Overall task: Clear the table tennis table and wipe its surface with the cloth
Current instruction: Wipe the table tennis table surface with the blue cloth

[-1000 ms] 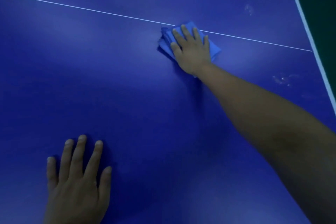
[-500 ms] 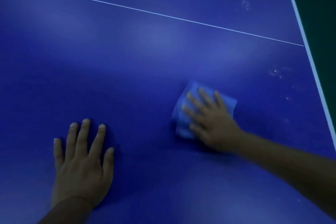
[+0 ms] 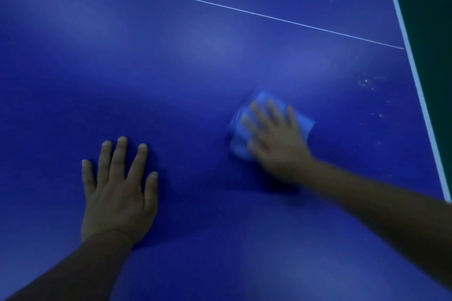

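Head view: smooth blue table (image 3: 171, 68), thin white line crossing. Folded light-blue cloth (image 3: 303, 121) pressed flat at 3 o'clock under blurred right hand (image 3: 276, 144), fingers spread. Left hand (image 3: 117, 190) laid flat, fingers splayed, at 8 o'clock. Pale smudges (image 3: 369, 82) seen at 2 o'clock.

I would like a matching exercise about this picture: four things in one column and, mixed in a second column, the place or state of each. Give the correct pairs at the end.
Column one:
1. light blue folded cloth
2. left hand
3. thin white centre line
4. whitish smudges

Column two:
A. runs across the far part of the dark blue table tennis table
B. lies flat on the bare table, fingers spread
C. pressed under the right hand
D. near the table's white right edge

Pairs: 1-C, 2-B, 3-A, 4-D
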`<action>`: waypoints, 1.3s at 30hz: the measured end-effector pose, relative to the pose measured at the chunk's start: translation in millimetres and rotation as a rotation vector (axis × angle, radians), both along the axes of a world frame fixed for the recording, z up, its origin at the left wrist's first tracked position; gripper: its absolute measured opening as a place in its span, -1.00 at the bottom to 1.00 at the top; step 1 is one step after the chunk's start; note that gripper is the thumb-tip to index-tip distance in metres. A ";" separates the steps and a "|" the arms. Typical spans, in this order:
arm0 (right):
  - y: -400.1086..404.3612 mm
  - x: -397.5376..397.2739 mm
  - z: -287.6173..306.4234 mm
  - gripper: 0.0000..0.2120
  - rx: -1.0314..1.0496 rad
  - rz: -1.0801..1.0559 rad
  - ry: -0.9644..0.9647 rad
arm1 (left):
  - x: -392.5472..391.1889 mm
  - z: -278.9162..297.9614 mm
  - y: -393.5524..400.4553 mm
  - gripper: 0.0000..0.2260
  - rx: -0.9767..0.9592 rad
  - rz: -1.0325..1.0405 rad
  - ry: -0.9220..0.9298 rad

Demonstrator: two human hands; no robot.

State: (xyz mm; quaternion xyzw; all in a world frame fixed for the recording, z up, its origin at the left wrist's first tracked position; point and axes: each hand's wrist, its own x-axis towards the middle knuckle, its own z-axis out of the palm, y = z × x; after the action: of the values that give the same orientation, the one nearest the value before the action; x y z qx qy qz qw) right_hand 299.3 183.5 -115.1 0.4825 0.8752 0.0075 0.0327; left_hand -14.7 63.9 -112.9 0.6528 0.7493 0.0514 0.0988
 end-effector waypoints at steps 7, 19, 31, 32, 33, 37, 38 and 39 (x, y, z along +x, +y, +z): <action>-33.2 28.0 -0.1 -0.51 -0.073 0.328 -0.010 | -1.0 0.7 -1.7 -0.43 -0.002 -0.006 -0.026; -68.2 -22.0 -5.1 -0.49 0.018 -0.118 0.097 | 0.4 1.4 -1.3 -0.39 -0.028 0.007 -0.049; -18.3 -56.0 2.9 -0.47 -0.049 -0.500 0.101 | -7.4 1.2 -4.4 -0.32 0.007 -0.008 -0.157; -32.4 -73.9 0.8 -0.46 -0.026 -0.429 0.096 | -8.5 1.7 -4.2 -0.31 0.003 -0.009 -0.177; -55.2 -92.0 -1.0 -0.45 0.009 -0.309 0.125 | -10.1 2.5 -3.4 -0.29 -0.003 -0.008 -0.203; -199.5 -120.3 -4.1 -0.52 -0.037 0.172 0.226 | -20.1 5.6 -1.4 -0.23 0.032 -0.025 -0.373; -223.1 -110.4 -2.3 -0.53 -0.071 0.237 0.242 | -24.3 6.8 -4.8 -0.23 0.055 -0.029 -0.432; -231.3 -94.6 -1.6 -0.53 -0.088 0.281 0.223 | -29.9 7.7 -11.0 -0.25 0.077 -0.037 -0.470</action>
State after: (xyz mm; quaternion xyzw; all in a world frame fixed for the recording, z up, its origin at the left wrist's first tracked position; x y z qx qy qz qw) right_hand 204.8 -47.8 -116.6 0.3516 0.9316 -0.0799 -0.0450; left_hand -44.6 52.9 -105.2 0.6398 0.6912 0.2283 0.2465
